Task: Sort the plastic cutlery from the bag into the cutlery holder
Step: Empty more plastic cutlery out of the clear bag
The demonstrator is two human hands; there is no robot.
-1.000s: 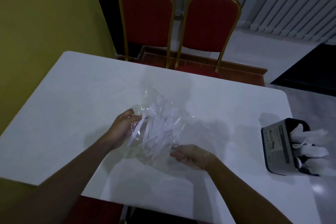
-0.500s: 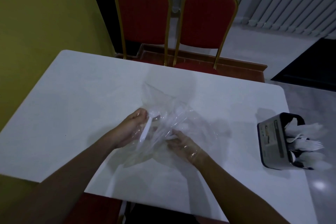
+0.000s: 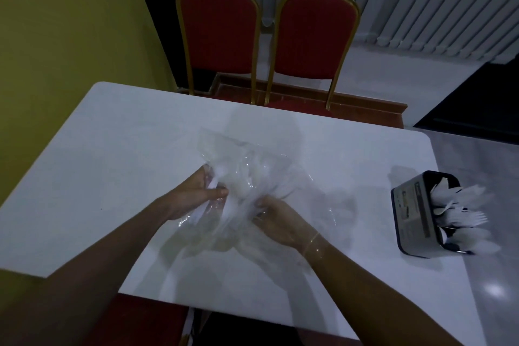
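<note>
Crinkly clear bag [image 3: 252, 160] over smooth white table [image 3: 112, 149], left hand [image 3: 193, 194] grip pinching its film, right hand [image 3: 278, 222] grip clutching it too, boxy dark cutlery holder [image 3: 415, 216] well apart.

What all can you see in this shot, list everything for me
table: one, white, fills the middle of the view
plastic bag: one, clear, on the table's centre
cutlery in the bag: several pieces, white, too jumbled to count
cutlery holder: one, black and grey, near the table's right edge
cutlery in the holder: several pieces, white, sticking out of the holder's top
chairs: two, red with gold frames, side by side beyond the table
wall: one, yellow, at left
left hand: one, gripping the bag
right hand: one, gripping the bag
</note>
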